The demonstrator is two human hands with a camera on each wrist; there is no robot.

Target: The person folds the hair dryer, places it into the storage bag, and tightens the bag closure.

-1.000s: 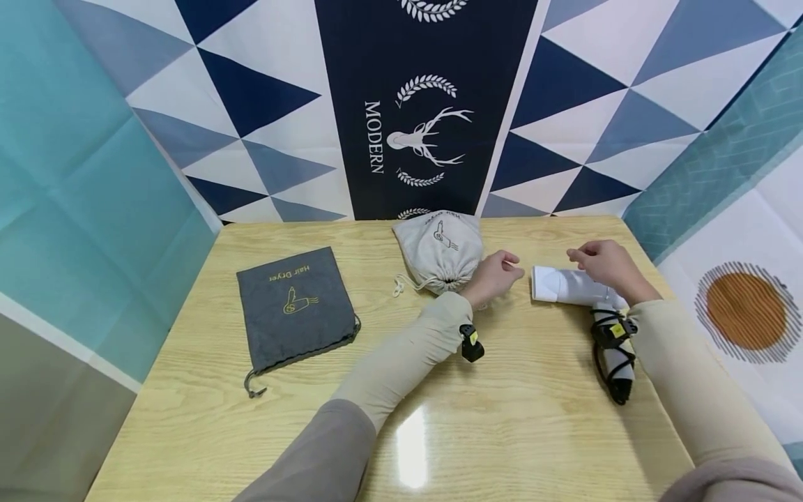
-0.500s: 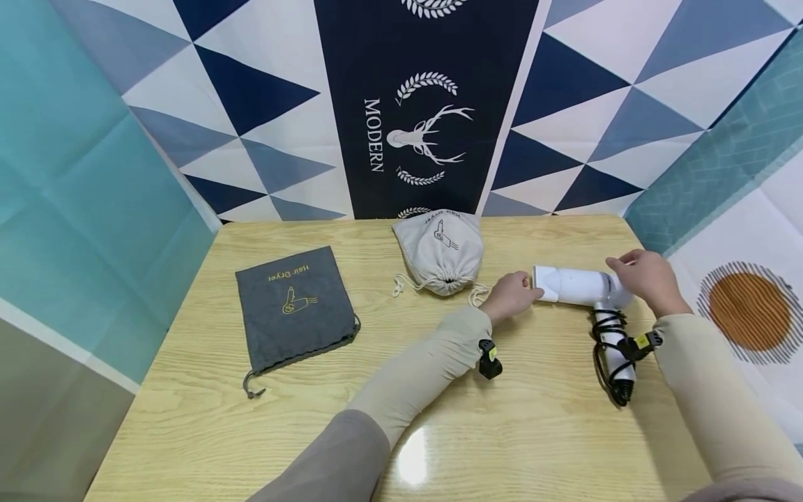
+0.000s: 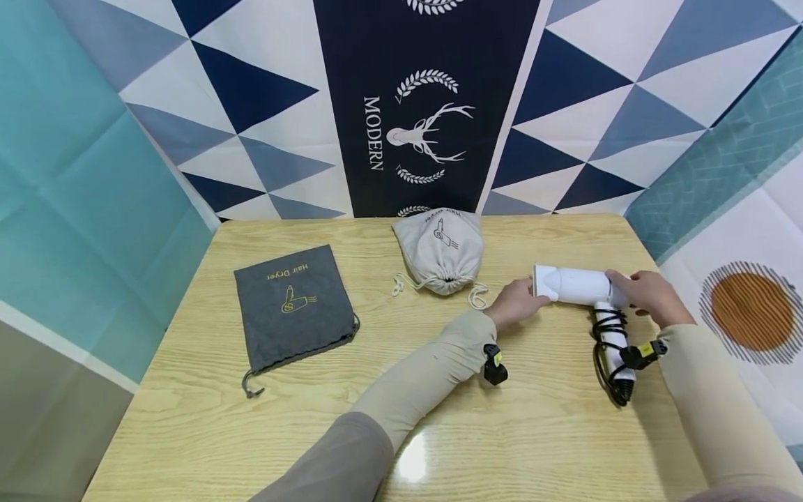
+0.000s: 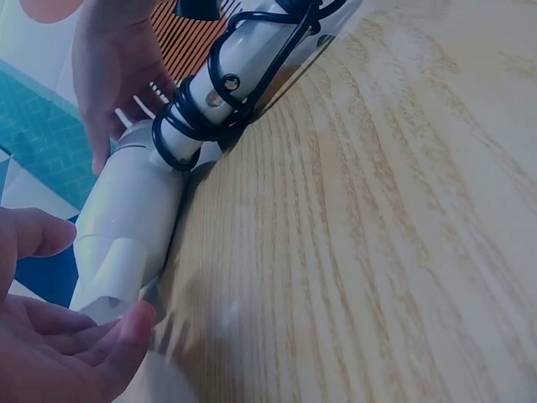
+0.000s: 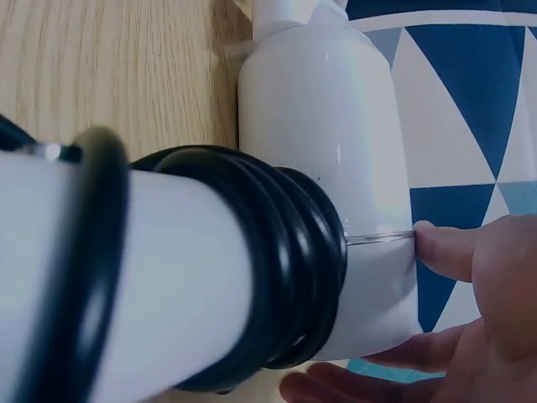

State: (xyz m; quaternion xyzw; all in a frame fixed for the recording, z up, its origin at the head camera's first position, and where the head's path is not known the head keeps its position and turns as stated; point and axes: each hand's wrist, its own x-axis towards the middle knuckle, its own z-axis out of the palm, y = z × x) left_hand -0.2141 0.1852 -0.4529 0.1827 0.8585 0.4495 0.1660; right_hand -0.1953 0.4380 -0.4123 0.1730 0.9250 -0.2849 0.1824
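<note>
A white hair dryer (image 3: 580,287) lies on its side at the table's right, black cord (image 3: 610,328) wound around its handle (image 3: 617,352). My left hand (image 3: 516,302) is at the nozzle end; in the left wrist view, its thumb and fingers bracket the nozzle (image 4: 117,281). At the opposite end my right hand (image 3: 649,296) holds the rear of the barrel. The right wrist view has that thumb on the barrel (image 5: 336,126) near a thin seam, with other fingers curled behind the rear end, partly hidden.
A stuffed cream drawstring bag (image 3: 442,251) printed with a hair dryer sits at the table's back edge. Farther left, a flat dark grey drawstring bag (image 3: 295,307) lies on the wooden table (image 3: 263,446). A patterned cloth wall (image 3: 439,104) rises behind.
My left hand has moved right from beside the cream bag to the nozzle. The right hand has gone right, then down onto the dryer's rear. The dryer looks unmoved.
</note>
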